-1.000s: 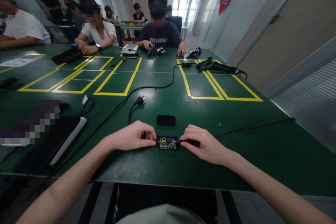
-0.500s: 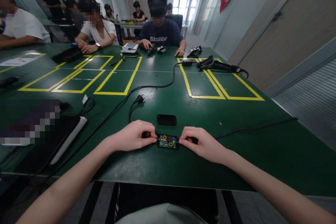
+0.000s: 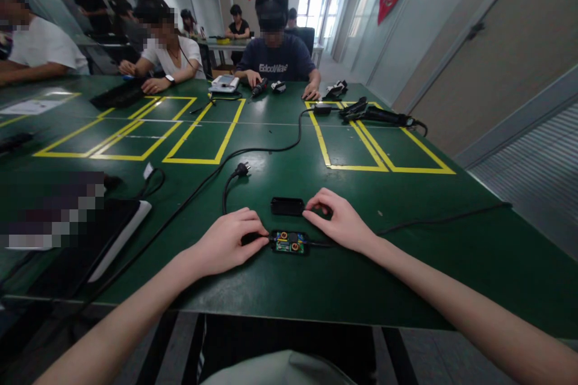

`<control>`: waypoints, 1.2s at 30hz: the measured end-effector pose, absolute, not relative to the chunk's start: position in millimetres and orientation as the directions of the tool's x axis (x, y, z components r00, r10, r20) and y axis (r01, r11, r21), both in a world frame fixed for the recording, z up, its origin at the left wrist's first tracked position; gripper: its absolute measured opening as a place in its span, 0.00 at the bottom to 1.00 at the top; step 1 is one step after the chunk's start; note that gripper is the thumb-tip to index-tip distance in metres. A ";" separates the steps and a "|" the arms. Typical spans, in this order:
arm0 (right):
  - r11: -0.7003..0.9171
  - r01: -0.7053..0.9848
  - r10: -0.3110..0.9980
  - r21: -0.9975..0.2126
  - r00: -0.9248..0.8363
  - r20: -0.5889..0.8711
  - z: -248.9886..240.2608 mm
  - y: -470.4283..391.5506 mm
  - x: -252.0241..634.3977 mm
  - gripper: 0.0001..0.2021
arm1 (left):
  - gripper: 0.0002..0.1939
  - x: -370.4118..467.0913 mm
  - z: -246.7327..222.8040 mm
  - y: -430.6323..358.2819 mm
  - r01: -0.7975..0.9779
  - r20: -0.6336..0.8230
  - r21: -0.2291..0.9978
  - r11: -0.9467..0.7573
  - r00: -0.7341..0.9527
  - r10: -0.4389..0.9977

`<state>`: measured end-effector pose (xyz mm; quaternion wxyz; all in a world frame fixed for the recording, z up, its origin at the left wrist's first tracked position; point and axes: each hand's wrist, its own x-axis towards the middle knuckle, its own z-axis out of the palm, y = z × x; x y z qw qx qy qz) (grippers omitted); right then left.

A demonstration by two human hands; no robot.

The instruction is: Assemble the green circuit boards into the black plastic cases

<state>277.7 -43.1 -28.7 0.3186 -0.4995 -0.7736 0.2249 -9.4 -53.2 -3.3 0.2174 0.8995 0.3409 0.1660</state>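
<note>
A small black case bottom (image 3: 307, 249) lies on the table in front of me, with a green circuit board (image 3: 283, 246) inside that carries two copper-coloured ring coils. My left hand (image 3: 237, 237) pinches the black cable (image 3: 270, 237) where it enters the case's left end. Beyond the case rests its black lid (image 3: 287, 206), hollow side up. Around the lid's right end, my right hand (image 3: 338, 219) has thumb and forefinger closed on the corner. Another black cable (image 3: 320, 244) leaves the case on the right and passes under that hand.
A power plug (image 3: 242, 169) lies behind my left hand. Long black cable (image 3: 198, 189) crosses the green table (image 3: 406, 289). Yellow tape frames (image 3: 356, 166) mark the far half. A black device (image 3: 112, 234) sits at left. Co-workers sit opposite; one person's hand (image 3: 256, 79) is by a power drill (image 3: 259, 89).
My right hand has let go of the cable at the case's right end and moved up and away from me to the lid. My left hand stays at the left end.
</note>
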 end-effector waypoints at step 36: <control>0.669 0.321 0.659 -0.671 -0.674 0.334 -26.9 -58.6 257.0 0.17 | 0.15 10.3 -7.3 -50.1 0.496 0.046 0.774 -0.394 0.576 0.816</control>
